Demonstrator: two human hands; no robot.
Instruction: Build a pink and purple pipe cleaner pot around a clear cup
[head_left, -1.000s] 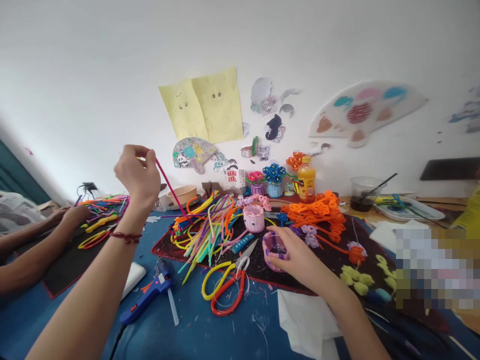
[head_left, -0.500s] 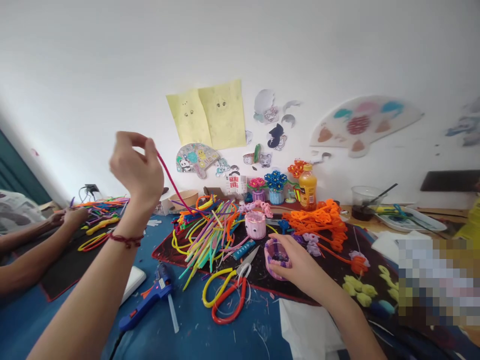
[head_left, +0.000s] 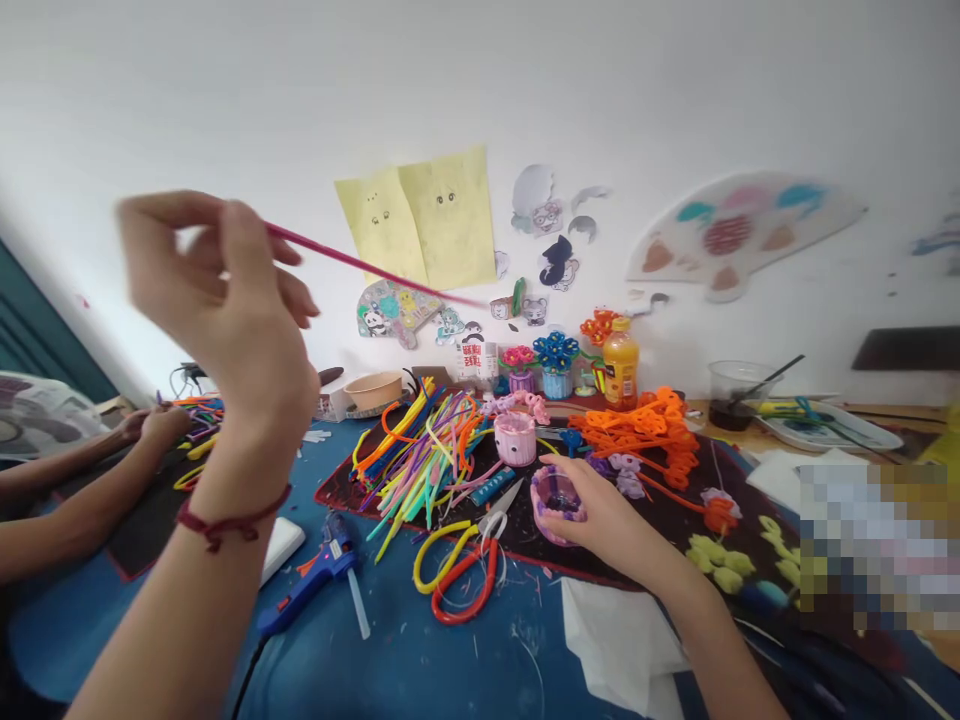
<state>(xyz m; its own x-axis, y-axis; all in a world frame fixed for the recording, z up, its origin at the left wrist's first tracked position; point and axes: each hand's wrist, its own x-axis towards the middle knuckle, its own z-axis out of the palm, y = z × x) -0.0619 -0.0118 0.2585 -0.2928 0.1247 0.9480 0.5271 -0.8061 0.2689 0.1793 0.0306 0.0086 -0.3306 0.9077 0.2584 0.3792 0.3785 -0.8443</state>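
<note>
My left hand [head_left: 225, 300] is raised high at the left and pinches one end of a pink pipe cleaner [head_left: 375, 268], which sticks out to the right in the air. My right hand [head_left: 600, 515] rests on the black mat [head_left: 600, 560] and grips a small purple and pink woven cup [head_left: 553, 497]. A pile of coloured pipe cleaners [head_left: 420, 450] lies on the mat left of the cup. Scissors [head_left: 469, 560] with a red and a yellow handle lie just in front of the pile.
A blue glue gun [head_left: 315, 580] lies on the blue table. A pink woven cup [head_left: 516, 438], orange pipe-cleaner shapes [head_left: 645, 430] and a juice bottle [head_left: 619, 365] stand further back. White tissue [head_left: 622, 640] lies at the front. Another person's hands [head_left: 142, 430] work at the left.
My left hand has risen and moved left, pulling the pink pipe cleaner free of the pile into the air. My right hand has stayed on the woven cup.
</note>
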